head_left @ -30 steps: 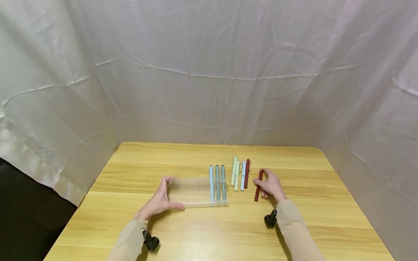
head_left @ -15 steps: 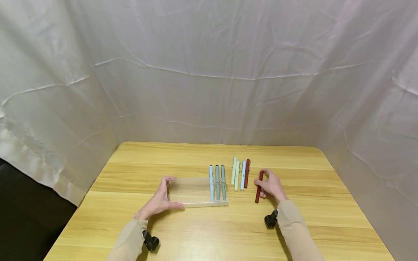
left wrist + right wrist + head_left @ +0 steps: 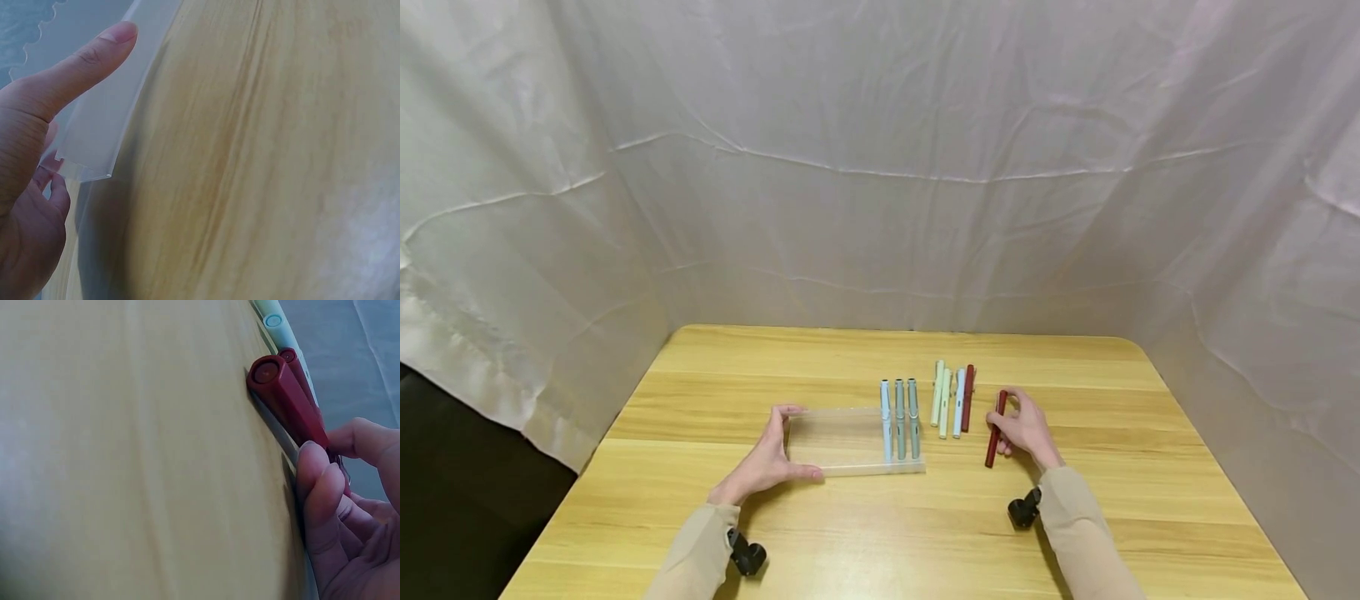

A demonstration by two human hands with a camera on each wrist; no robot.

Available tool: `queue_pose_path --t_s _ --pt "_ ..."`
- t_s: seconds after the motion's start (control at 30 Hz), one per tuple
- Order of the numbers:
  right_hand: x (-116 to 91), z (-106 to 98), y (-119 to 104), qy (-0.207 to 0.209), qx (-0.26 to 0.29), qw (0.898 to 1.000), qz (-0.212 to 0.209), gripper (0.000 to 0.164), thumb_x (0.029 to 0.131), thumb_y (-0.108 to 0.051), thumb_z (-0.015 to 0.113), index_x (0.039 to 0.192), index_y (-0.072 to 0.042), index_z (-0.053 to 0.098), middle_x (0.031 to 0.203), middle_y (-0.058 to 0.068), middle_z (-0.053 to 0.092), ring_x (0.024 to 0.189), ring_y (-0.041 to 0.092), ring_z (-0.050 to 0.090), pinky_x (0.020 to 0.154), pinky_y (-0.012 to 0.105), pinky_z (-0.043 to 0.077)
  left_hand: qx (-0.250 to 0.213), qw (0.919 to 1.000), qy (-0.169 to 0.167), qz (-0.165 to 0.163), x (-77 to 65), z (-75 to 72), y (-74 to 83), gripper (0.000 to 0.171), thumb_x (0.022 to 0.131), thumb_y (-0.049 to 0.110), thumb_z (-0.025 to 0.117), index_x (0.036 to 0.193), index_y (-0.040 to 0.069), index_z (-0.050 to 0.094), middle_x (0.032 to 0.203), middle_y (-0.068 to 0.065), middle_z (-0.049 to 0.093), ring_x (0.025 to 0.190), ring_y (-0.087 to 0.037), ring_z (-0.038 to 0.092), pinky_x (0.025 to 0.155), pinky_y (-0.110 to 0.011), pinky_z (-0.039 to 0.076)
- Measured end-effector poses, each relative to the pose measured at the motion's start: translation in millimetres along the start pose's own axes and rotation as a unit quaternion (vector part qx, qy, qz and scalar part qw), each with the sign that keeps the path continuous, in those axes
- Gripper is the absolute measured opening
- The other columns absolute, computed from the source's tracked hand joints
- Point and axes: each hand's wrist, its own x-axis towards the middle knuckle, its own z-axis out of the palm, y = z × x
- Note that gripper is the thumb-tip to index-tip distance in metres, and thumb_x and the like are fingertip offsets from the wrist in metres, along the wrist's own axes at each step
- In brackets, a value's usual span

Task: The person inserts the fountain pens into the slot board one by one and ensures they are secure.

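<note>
My left hand (image 3: 767, 458) grips the left end of a clear plastic pen rack (image 3: 835, 442), thumb over its near edge and fingers at its far side. In the left wrist view the thumb lies across the rack's notched wall (image 3: 94, 125). Three pens stand side by side at the rack's right end: a light blue pen (image 3: 886, 421) and two grey-green pens (image 3: 900, 421). Over to the right, my right hand (image 3: 1024, 425) pinches a dark red pen (image 3: 996, 429) between thumb and fingers; in the right wrist view its round end (image 3: 267, 372) points away from the fingers.
Between rack and right hand lie two pale green pens (image 3: 944, 404), another light blue pen (image 3: 958, 404) and a second dark red pen (image 3: 967, 400) on the wooden table (image 3: 880, 533). A pale curtain (image 3: 880, 208) hangs around the table's back and sides.
The dark red pen in my right hand has shifted very slightly right and toward me, with the hand. My left hand and the rack have stayed in place.
</note>
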Motion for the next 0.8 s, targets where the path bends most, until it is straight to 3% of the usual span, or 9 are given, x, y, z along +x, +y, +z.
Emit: queue_pose_path --t_s 0.4,0.63,0.8 --pt "-10 2 2 0.009 0.074 0.997 -0.009 0.074 0.096 -0.015 0.062 0.159 -0.009 0.022 0.076 0.009 0.071 0.048 0.014 0.061 0.049 0.029 0.059 0.011 0.9999 0.003 -0.008 -0.2 2.4 -0.6 0.111 0.059 0.027 0.097 0.141 0.004 0.027 0.152 -0.024 0.032 0.151 -0.047 0.022 0.126 -0.061 0.016" --pt "-17 2 1 0.02 0.106 0.992 -0.059 0.072 0.101 -0.011 0.058 0.16 -0.007 0.017 0.096 0.027 0.07 0.057 0.018 0.068 0.058 0.035 0.064 0.016 0.9998 0.01 0.004 -0.4 4.2 -3.4 0.107 0.061 0.028 0.097 0.14 0.003 0.028 0.151 -0.025 0.034 0.15 -0.049 0.023 0.126 -0.062 0.015" --pt "-19 4 1 0.006 0.129 0.986 -0.103 0.069 0.103 -0.009 0.054 0.161 -0.008 0.016 0.103 0.036 0.066 0.069 0.023 0.074 0.068 0.035 0.066 0.018 0.9998 0.012 0.005 -0.6 4.9 -4.0 0.106 0.061 0.028 0.097 0.139 0.003 0.029 0.151 -0.025 0.035 0.15 -0.048 0.023 0.126 -0.062 0.015"
